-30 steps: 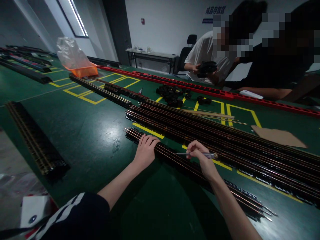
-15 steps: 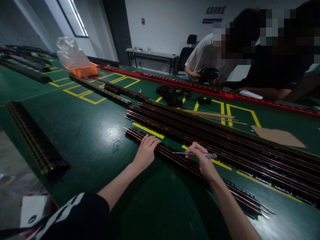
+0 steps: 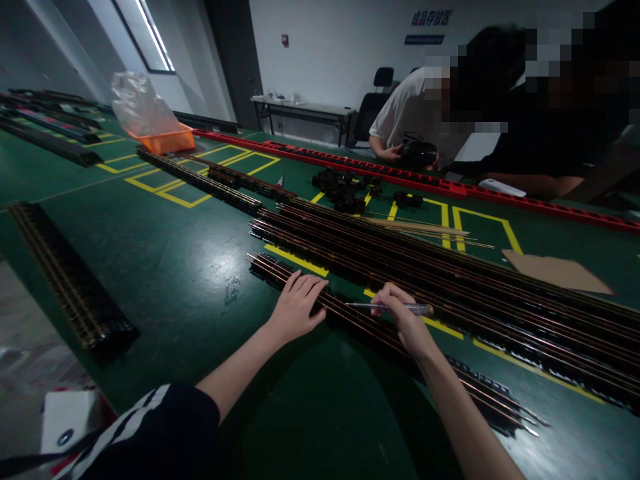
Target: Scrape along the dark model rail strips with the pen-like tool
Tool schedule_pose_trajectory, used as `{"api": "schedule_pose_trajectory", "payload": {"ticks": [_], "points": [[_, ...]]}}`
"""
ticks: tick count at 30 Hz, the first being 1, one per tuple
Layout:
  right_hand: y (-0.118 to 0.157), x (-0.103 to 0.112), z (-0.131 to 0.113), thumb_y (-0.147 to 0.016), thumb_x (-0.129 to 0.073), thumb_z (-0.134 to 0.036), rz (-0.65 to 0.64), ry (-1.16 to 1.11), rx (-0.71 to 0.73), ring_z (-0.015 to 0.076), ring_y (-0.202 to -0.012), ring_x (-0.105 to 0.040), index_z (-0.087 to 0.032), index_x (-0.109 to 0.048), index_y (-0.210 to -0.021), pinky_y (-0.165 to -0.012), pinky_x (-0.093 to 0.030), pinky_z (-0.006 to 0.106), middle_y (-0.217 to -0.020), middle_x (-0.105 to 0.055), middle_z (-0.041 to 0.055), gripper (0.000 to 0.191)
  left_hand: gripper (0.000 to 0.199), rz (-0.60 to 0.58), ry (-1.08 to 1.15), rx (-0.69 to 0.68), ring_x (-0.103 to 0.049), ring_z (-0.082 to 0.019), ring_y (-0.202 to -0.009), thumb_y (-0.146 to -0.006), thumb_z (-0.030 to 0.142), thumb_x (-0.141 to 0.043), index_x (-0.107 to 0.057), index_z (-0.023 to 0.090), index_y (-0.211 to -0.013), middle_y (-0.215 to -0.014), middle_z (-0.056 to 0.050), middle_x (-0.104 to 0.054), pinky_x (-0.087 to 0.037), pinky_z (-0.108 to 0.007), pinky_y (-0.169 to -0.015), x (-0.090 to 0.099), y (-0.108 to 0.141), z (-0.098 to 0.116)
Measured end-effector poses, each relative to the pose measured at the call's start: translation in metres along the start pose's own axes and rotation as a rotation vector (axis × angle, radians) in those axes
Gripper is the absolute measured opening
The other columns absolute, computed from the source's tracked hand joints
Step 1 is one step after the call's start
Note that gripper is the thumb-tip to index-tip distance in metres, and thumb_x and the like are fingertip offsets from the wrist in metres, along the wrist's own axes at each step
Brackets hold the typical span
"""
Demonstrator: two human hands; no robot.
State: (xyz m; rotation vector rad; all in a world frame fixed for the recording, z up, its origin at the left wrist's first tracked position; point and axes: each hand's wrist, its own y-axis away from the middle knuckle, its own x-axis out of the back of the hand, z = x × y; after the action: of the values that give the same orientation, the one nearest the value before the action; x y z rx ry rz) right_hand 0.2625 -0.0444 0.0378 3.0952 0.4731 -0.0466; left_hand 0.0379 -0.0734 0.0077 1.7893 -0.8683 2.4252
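A long black strip with copper-coloured rods [image 3: 367,325] runs slantwise before me, its rod ends sticking out at both ends. My left hand [image 3: 299,305] spans it left of the middle, fingers over the top and thumb at the near side, gripping it. In my right hand [image 3: 403,317] is a slim screwdriver [image 3: 363,305], its clear handle in the closed fingers. The metal shaft points left, and its tip is over the strip, a little right of my left hand. Whether the tip touches the strip I cannot tell.
Beyond lies a wide row of similar black strips [image 3: 450,287]. Another strip [image 3: 70,273] rests at the left. Farther back are black parts [image 3: 343,187], thin rods [image 3: 425,229], cardboard [image 3: 555,272], a long red rail [image 3: 370,165] and an orange bin [image 3: 170,141]. Two people sit opposite.
My left hand has slid slightly right along the strip, and its thumb has come into sight at the near side. My right hand and the screwdriver are nearly still.
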Motion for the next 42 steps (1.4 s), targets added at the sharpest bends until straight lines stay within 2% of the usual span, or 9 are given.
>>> {"api": "schedule_pose_trajectory", "payload": {"ticks": [7,11,18,31,42], "points": [[-0.001,0.001,0.001,-0.079,-0.055,-0.035,-0.018,0.025,0.023,0.0108,-0.063,-0.051,-0.019,-0.049,-0.062,-0.066,-0.040,0.025,-0.064,-0.055,-0.0022,0.024,0.034,0.016,-0.062,0.005,-0.052,-0.020,-0.110,-0.085,0.022,-0.047,-0.053,0.015,-0.117,-0.114,-0.007,-0.060,-0.030,-0.045,-0.108,-0.004,-0.001,0.000],[0.000,0.000,-0.006,-0.078,-0.057,-0.038,-0.024,0.113,0.007,0.0114,-0.064,-0.053,-0.018,-0.050,-0.061,-0.066,-0.041,0.026,-0.063,-0.057,-0.0010,0.026,0.033,0.008,-0.074,0.019,-0.052,-0.022,-0.108,-0.084,0.020,-0.046,-0.054,0.016,-0.116,-0.114,-0.008,-0.060,-0.034,-0.046,-0.103,-0.003,-0.001,0.000],[0.002,-0.001,-0.016,-0.074,-0.060,-0.042,-0.039,0.183,-0.043,0.0128,-0.064,-0.057,-0.017,-0.056,-0.065,-0.065,-0.045,0.027,-0.067,-0.065,0.0029,0.026,0.034,0.024,-0.063,0.063,-0.050,-0.023,-0.110,-0.081,0.016,-0.047,-0.055,0.017,-0.114,-0.113,-0.006,-0.060,-0.028,-0.049,-0.109,-0.003,-0.001,-0.002],[-0.001,0.006,-0.010,-0.069,-0.057,-0.031,0.038,0.090,-0.015,0.0135,-0.059,-0.055,-0.018,-0.056,-0.054,-0.065,-0.043,0.028,-0.057,-0.059,0.0011,0.020,0.037,0.016,-0.052,0.079,-0.047,-0.023,-0.114,-0.080,0.009,-0.043,-0.054,0.016,-0.115,-0.114,-0.006,-0.059,-0.025,-0.050,-0.112,-0.004,0.000,-0.002],[-0.006,0.009,-0.004,-0.059,-0.052,-0.027,0.111,-0.050,0.031,0.0118,-0.046,-0.044,-0.020,-0.047,-0.046,-0.054,-0.036,0.029,-0.045,-0.047,-0.0010,0.016,0.037,0.027,-0.049,0.068,-0.047,-0.022,-0.114,-0.080,0.009,-0.043,-0.053,0.017,-0.115,-0.113,-0.006,-0.059,-0.027,-0.052,-0.111,-0.005,0.000,-0.004]]}}
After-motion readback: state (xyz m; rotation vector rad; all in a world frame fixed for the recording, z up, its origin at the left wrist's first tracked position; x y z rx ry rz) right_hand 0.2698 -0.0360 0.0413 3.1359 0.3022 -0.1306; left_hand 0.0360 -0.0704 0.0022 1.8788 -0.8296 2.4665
